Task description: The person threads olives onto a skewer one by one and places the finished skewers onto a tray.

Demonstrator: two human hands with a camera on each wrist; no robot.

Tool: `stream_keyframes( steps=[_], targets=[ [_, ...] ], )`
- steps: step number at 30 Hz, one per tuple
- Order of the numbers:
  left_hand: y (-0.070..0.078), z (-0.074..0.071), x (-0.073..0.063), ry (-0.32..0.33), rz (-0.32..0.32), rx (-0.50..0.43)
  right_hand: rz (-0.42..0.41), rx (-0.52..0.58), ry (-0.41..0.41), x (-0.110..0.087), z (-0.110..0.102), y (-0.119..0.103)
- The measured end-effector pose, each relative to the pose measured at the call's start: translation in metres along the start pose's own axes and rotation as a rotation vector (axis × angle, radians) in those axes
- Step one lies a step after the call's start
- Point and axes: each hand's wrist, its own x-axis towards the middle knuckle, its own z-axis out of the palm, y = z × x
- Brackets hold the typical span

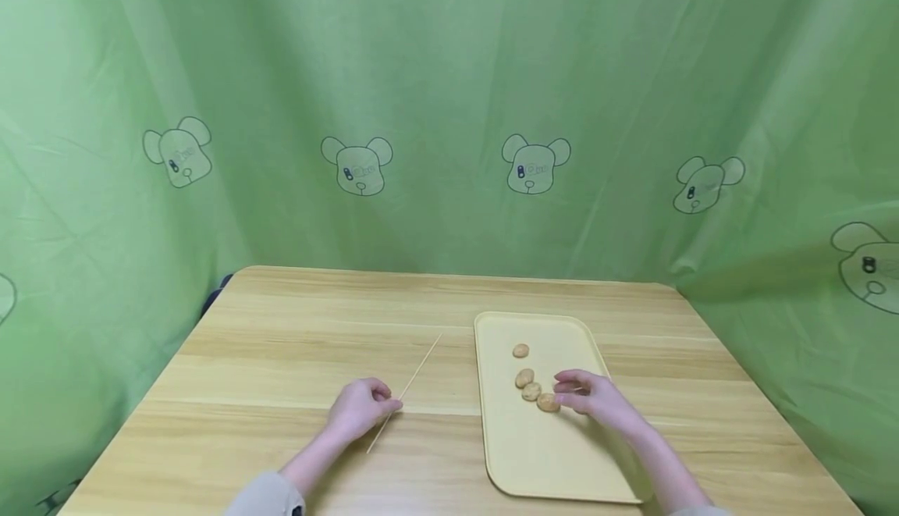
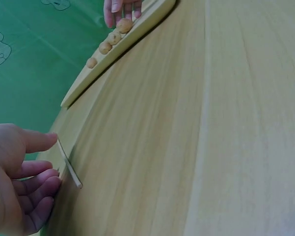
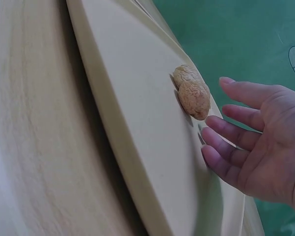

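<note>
A thin wooden skewer [image 1: 424, 358] lies slanting on the table beside my left hand [image 1: 361, 408]. In the left wrist view, the thumb tip of that hand overlaps the skewer [image 2: 68, 164], while the other fingers stay apart from the thumb, loosely bent. My right hand [image 1: 593, 399] hovers over the cream tray [image 1: 534, 461], fingers spread and holding nothing. Its fingertips are right at the nearest of several wrinkled golden-brown balls [image 1: 548, 402]. In the right wrist view this ball [image 3: 194, 100] sits against another one, just off the fingertips.
The tray stands right of the middle of the wooden table [image 1: 281, 329], with a low raised rim. One ball [image 1: 520, 350] lies farther back on it, apart from the others. A green curtain [image 1: 435, 71] with printed bear heads surrounds the table's back and sides.
</note>
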Motion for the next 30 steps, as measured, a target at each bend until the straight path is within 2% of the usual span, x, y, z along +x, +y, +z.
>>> stream_keyframes(
  steps=[3,13,24,30],
  targets=[
    [0.001,0.003,0.001,0.021,-0.002,0.045,0.019,-0.023,-0.007,0.001,0.003,-0.001],
    [0.006,0.008,0.0,0.038,-0.038,0.154,-0.012,-0.066,-0.042,0.006,0.009,-0.002],
    [0.006,0.008,0.0,0.039,-0.035,0.193,-0.022,-0.064,-0.054,0.01,0.011,0.001],
    [0.005,0.008,-0.001,0.038,-0.029,0.181,-0.017,-0.066,-0.05,0.01,0.012,0.001]
  ],
)
